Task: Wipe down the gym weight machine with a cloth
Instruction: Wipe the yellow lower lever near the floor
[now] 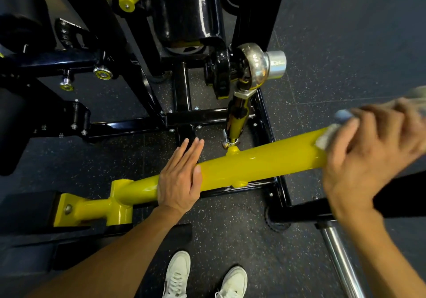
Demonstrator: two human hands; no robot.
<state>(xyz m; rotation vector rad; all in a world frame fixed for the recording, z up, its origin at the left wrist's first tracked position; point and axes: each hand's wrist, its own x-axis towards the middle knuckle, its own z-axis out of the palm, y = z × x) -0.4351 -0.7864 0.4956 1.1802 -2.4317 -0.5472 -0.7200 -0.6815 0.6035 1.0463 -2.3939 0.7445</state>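
Observation:
A thick yellow bar [260,164] of the weight machine runs from the lower left up to the right. My left hand [181,177] lies flat on it with straight fingers, near its middle. My right hand [368,154], blurred by motion, wraps around the bar's right part and presses a pale cloth [327,136] against it. Only an edge of the cloth shows past my fingers.
The black machine frame [207,115] and a chrome ball joint [255,64] stand behind the bar. A chrome rod [341,260] slants down at the lower right. My white shoes [177,274] stand on the dark speckled rubber floor [230,235].

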